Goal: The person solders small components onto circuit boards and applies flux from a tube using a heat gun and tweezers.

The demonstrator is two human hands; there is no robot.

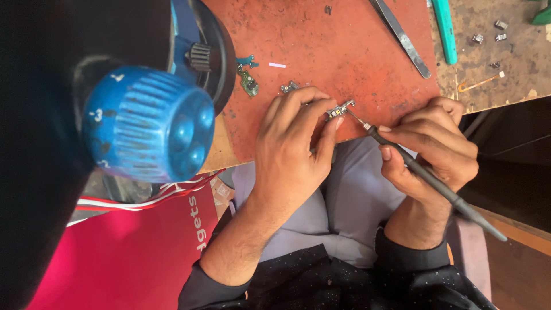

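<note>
Red mat (321, 40), left hand (290, 152) pinching circuit board (338, 110)

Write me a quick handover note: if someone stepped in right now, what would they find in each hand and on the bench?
Left hand: fingers pinch a small circuit board at the near edge of the red mat.
Right hand: grips a dark soldering iron like a pen, its tip at the board.
Nearby: a second green board by the blue dial, tweezers and a teal tool at the far side, small metal parts on the bare bench.
Done: cannot tell.
Left: the joint under the tip looks in progress.
</note>
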